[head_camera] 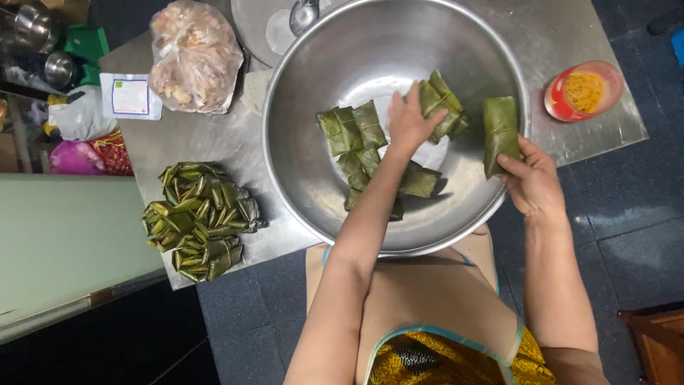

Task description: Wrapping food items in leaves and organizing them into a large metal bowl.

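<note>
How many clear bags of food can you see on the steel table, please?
1: the clear bag of pale food pieces sits at the table's far left, beside the big steel bowl; others may be hidden.

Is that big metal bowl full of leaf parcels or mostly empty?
Mostly empty: the metal bowl holds only a few leaf parcels, with much bare steel showing.

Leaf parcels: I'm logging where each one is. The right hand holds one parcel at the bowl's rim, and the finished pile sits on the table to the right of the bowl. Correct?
Not quite. The head view shows the pile of leaf parcels to the left of the steel bowl, not the right. The right hand does hold a parcel at the rim.
</note>
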